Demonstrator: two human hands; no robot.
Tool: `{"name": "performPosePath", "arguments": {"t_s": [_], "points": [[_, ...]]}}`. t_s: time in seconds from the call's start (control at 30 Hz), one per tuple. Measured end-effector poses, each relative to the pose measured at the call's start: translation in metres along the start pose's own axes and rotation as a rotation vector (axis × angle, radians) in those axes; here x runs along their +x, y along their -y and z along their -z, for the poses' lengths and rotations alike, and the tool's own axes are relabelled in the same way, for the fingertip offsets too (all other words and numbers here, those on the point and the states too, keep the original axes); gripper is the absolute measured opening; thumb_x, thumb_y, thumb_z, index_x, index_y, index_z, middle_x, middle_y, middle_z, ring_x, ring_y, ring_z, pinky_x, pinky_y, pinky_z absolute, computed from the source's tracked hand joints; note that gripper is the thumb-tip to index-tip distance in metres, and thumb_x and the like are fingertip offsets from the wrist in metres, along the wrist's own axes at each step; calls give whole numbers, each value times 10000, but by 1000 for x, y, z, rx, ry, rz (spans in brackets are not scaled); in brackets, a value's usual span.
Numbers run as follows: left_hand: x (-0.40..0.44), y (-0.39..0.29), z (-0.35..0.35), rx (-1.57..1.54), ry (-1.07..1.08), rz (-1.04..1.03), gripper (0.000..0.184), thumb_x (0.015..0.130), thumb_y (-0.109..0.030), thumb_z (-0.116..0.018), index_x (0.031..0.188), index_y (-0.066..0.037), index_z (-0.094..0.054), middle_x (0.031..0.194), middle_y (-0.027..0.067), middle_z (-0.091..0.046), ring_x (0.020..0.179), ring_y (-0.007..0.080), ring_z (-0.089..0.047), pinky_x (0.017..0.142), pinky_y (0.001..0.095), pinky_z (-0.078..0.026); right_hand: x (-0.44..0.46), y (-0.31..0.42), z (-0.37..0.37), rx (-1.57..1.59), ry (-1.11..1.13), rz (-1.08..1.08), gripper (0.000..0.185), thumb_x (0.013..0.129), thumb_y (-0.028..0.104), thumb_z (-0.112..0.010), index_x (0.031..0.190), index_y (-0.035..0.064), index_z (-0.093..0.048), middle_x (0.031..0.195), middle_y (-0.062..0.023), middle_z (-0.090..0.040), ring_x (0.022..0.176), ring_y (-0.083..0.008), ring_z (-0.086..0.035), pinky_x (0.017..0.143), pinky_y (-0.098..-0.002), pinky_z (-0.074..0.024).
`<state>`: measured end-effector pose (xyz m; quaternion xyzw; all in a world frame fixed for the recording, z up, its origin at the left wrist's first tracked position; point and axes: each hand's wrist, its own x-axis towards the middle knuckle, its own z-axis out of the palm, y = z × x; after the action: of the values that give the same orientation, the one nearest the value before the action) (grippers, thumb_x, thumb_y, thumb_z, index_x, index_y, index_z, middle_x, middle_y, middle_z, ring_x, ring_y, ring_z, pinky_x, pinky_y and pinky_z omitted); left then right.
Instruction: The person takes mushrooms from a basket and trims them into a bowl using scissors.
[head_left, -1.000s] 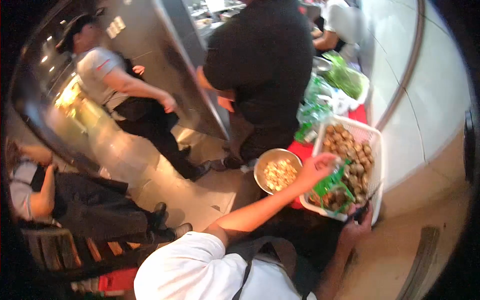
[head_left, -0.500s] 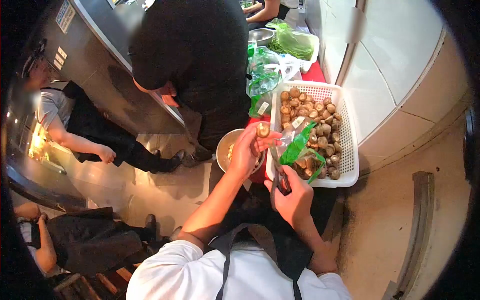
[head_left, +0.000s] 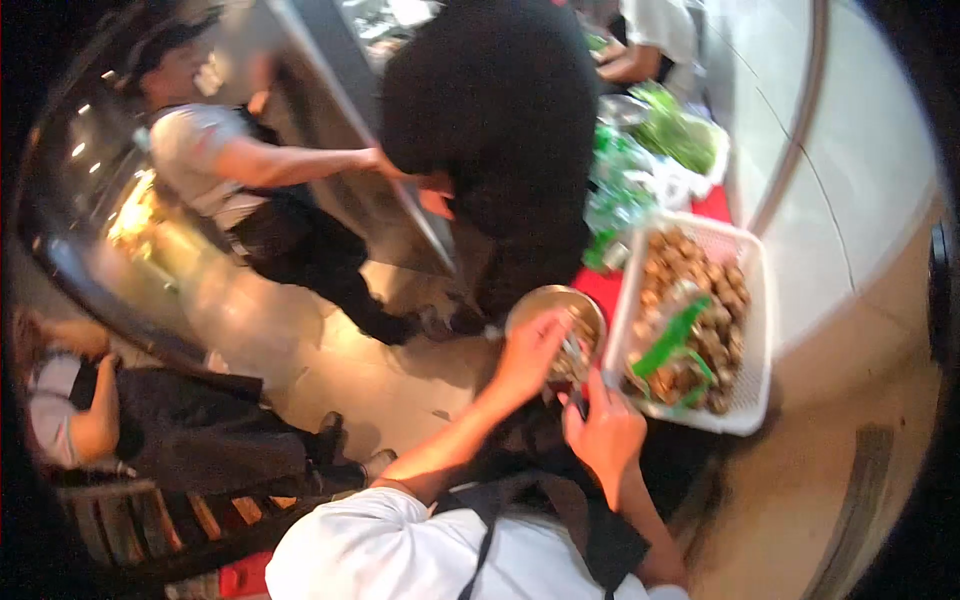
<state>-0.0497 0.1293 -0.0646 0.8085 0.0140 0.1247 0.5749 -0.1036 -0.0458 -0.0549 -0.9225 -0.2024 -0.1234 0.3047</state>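
Over the round metal bowl [head_left: 515,318], which holds cut pieces, is my left hand [head_left: 533,350], its fingers bent together; whatever they hold is blurred. My right hand [head_left: 608,432] is closed round dark-handled scissors [head_left: 578,400], whose blades point toward the bowl and are partly hidden. Right of the bowl stands a white perforated basket [head_left: 752,330] of brown mushrooms [head_left: 715,290]. A clear and green plastic bag [head_left: 672,335] lies on the mushrooms inside the basket.
Plastic bags [head_left: 615,190] and a basket of green vegetables [head_left: 690,145] sit farther back on the red surface [head_left: 598,288]. A person in black [head_left: 490,130] stands beyond the bowl. Other people are at the left and back. A tiled wall [head_left: 830,180] runs along the right.
My left hand has gone from the mushroom basket, then holding up a mushroom, to over the bowl. My right hand with the scissors has come beside the bowl. The view has shifted.
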Motion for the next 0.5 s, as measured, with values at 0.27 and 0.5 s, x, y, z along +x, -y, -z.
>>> {"name": "performPosePath", "arguments": {"t_s": [0.27, 0.5], "points": [[-9, 7, 12, -59, -48, 126, 336, 1032, -292, -555, 1025, 4, -713, 821, 86, -762, 725, 147, -705, 682, 329, -534, -5, 4, -34, -9, 30, 75, 578, 826, 284, -741, 1285, -12, -552, 840, -176, -673, 729, -357, -689, 617, -452, -556], [-5, 24, 6, -261, -58, 195, 292, 1019, -229, -565, 1001, 26, -706, 799, 85, -757, 695, 136, -699, 638, 299, -535, -5, 1, -45, -24, 63, 29, 525, 837, 257, -746, 1251, -7, -560, 817, -168, -672, 724, -358, -686, 620, -455, -549]]}}
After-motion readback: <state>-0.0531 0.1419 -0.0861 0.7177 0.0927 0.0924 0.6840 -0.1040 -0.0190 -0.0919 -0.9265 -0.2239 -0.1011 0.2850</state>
